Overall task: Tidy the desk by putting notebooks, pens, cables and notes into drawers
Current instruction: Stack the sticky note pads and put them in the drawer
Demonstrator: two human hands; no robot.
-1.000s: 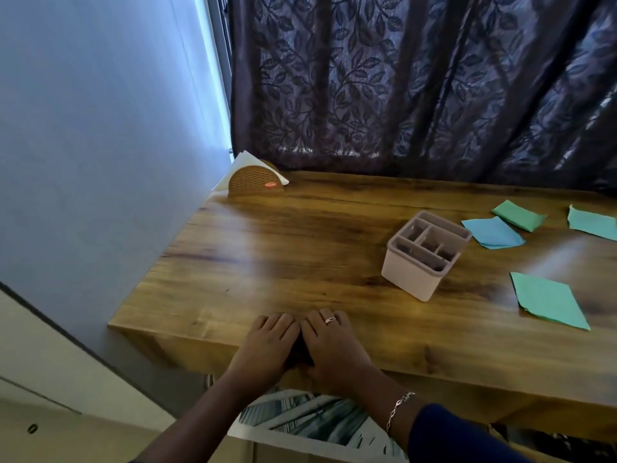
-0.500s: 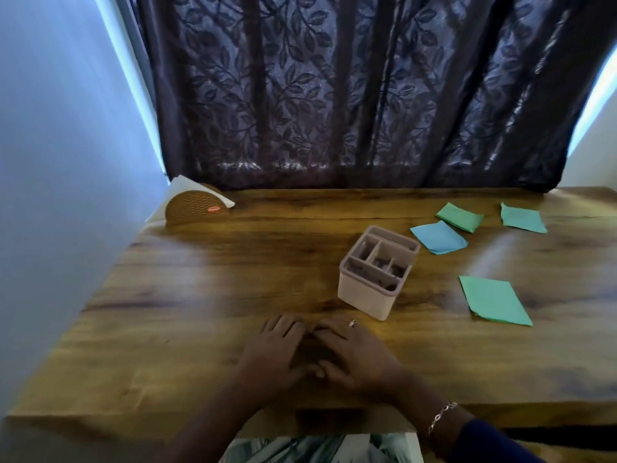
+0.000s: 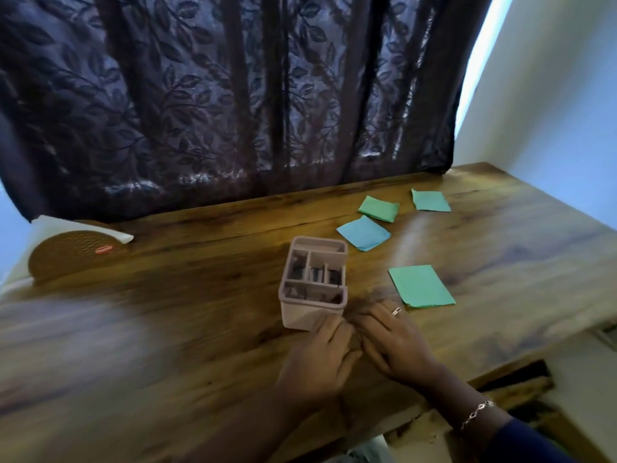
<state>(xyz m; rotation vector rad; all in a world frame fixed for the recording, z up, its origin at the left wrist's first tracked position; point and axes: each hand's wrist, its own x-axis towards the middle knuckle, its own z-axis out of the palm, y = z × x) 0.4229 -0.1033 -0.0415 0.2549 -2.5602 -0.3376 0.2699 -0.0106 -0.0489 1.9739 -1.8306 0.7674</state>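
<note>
Dark leaf-pattern curtain (image 3: 233, 95) hangs across the back, well beyond both hands. It is just backdrop.

The wooden desk (image 3: 167, 329) lies under both hands, and most of its surface is bare wood.

The left hand (image 3: 320, 359) and right hand (image 3: 395, 345) lie palm down side by side, almost touching. Their fingers are loose and we see nothing gripped. We judge this a rest pose before the next pick. The gap between the hands is dark, so we cannot tell if anything sits there.

A brown half-round napkin holder (image 3: 73, 255) with white paper sits far left of the left hand, against the curtain. We judge it is parked out of the way.

A pinkish compartment organizer (image 3: 297, 315) stands upright just ahead of the left hand. The fingertips are at its near corner, but we cannot tell if they touch it. Its contents are too blurred to name.

The notes are scattered and flat, not yet in any drawer:
- The large green note (image 3: 421, 286) is just ahead-right of the right hand, the nearest one, and we judge it the easiest first grab.
- The blue note (image 3: 364, 232) is farther ahead, beyond the organizer.
- The folded green note (image 3: 379, 208) is just beyond the blue one.
- The far green note (image 3: 430, 200) is farthest out.

A dark gap (image 3: 521, 379) shows under the desk edge to the right of the right wrist. It may be a drawer, but we cannot tell.

The bracelet (image 3: 475, 414) is on the right wrist and the ring (image 3: 396, 311) on a right finger.
</note>
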